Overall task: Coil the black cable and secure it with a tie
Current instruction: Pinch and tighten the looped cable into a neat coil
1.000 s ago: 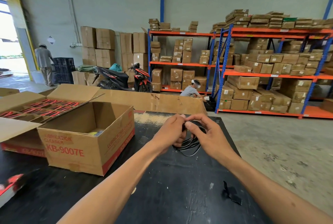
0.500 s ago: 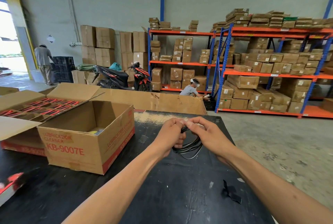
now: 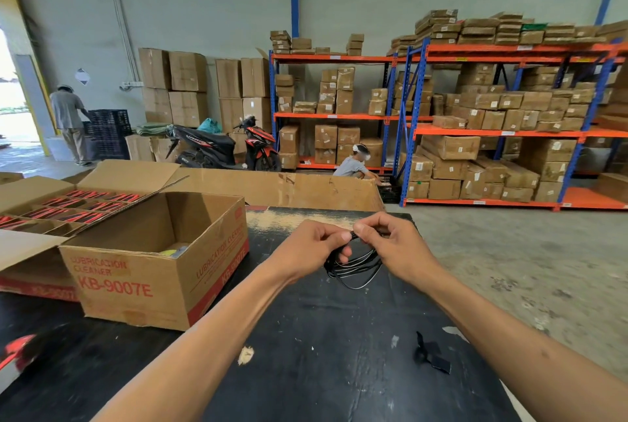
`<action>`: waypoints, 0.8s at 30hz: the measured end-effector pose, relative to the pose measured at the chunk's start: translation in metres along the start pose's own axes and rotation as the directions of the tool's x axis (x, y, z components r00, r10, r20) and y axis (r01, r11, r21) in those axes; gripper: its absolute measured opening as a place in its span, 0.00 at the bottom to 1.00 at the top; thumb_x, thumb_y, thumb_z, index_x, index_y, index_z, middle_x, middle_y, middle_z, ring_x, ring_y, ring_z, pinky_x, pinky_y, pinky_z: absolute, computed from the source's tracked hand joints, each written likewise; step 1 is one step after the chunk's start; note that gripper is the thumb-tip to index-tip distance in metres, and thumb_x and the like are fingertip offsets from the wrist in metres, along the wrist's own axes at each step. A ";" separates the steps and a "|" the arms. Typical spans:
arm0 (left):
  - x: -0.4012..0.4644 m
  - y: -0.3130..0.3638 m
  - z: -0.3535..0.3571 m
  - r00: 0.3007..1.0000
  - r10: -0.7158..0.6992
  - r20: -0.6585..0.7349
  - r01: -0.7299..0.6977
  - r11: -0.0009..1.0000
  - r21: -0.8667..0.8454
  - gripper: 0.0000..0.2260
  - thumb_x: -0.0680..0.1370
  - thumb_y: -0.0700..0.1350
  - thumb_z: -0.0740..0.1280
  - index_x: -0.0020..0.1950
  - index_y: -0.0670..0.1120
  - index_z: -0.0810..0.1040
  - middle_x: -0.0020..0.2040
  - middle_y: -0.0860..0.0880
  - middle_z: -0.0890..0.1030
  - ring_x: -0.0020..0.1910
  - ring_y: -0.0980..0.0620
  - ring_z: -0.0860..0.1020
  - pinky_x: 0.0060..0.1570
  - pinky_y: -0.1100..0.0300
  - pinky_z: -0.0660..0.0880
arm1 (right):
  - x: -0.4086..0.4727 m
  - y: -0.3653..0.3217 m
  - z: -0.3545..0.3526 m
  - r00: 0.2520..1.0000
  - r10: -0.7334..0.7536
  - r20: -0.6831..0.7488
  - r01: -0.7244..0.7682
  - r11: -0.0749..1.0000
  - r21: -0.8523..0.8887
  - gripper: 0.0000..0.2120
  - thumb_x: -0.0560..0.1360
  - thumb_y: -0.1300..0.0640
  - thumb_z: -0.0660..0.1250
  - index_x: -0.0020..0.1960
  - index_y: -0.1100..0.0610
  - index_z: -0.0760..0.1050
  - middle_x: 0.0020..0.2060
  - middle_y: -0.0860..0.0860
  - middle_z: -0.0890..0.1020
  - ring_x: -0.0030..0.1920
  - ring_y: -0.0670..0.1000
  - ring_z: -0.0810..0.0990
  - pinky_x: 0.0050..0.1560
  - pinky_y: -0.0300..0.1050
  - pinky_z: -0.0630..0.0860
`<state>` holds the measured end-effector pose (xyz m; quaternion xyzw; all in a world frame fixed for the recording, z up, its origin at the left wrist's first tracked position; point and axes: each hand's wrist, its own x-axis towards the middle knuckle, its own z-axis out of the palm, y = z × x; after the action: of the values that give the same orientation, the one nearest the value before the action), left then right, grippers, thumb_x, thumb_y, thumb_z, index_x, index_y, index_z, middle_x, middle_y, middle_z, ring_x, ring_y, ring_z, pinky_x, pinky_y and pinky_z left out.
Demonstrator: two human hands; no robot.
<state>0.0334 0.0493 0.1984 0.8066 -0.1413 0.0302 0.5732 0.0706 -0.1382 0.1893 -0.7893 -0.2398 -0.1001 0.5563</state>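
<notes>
Black cable [image 3: 353,268] coil pinched by left hand [image 3: 311,248], right hand [image 3: 396,245] | cardboard box [image 3: 153,272] left | possibly tie [image 3: 431,353] near

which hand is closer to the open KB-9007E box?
Left. The left hand holds the black cable just right of the KB-9007E box; the right hand grips the coil farther right.

Both forearms are bare to the frame edge, with no sleeves, gloves, watch or rings.
</notes>
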 end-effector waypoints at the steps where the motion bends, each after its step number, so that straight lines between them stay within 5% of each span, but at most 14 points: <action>1: 0.000 0.001 -0.001 1.000 0.008 0.007 -0.008 0.997 0.081 0.11 0.82 0.45 0.65 0.44 0.43 0.84 0.38 0.47 0.84 0.38 0.53 0.79 0.46 0.59 0.73 | 0.000 0.001 0.001 1.000 0.004 0.001 -0.004 1.000 0.012 0.03 0.78 0.52 0.72 0.47 0.48 0.84 0.41 0.43 0.87 0.45 0.42 0.84 0.54 0.48 0.80; 7: 0.002 0.006 0.005 0.998 -0.036 -0.052 0.047 0.974 0.222 0.13 0.80 0.41 0.66 0.37 0.47 0.83 0.31 0.51 0.80 0.29 0.59 0.77 0.37 0.64 0.74 | -0.002 0.006 0.003 0.996 0.069 0.053 -0.072 0.995 0.075 0.02 0.78 0.53 0.72 0.47 0.49 0.84 0.34 0.46 0.86 0.34 0.42 0.80 0.44 0.40 0.77; 13: 0.009 0.001 0.016 0.983 -0.113 -0.144 0.125 0.990 0.071 0.10 0.81 0.38 0.65 0.42 0.41 0.83 0.33 0.47 0.80 0.29 0.53 0.77 0.33 0.65 0.75 | -0.011 0.014 -0.005 0.990 0.080 0.118 -0.102 0.976 0.190 0.12 0.78 0.57 0.73 0.60 0.49 0.83 0.40 0.44 0.88 0.41 0.43 0.84 0.49 0.34 0.80; 18: 0.014 -0.001 0.021 0.985 -0.155 -0.081 0.149 0.986 -0.067 0.11 0.80 0.35 0.65 0.40 0.40 0.82 0.33 0.45 0.79 0.30 0.49 0.77 0.36 0.59 0.78 | -0.015 0.024 -0.016 0.989 0.102 0.105 -0.125 0.962 0.243 0.13 0.76 0.59 0.75 0.58 0.47 0.84 0.38 0.47 0.87 0.41 0.45 0.84 0.47 0.35 0.80; 24: 0.023 0.004 0.014 0.969 -0.232 0.079 0.244 0.946 -0.214 0.13 0.79 0.34 0.66 0.35 0.39 0.81 0.31 0.44 0.77 0.29 0.49 0.76 0.38 0.54 0.82 | -0.012 0.024 -0.034 0.977 0.068 0.201 -0.121 0.957 0.265 0.15 0.74 0.54 0.75 0.60 0.46 0.84 0.50 0.45 0.88 0.44 0.42 0.82 0.48 0.34 0.78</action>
<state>0.0524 0.0300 0.2024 0.7490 -0.0605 -0.0766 0.6553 0.0762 -0.1793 0.1763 -0.7209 -0.2649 0.0368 0.6394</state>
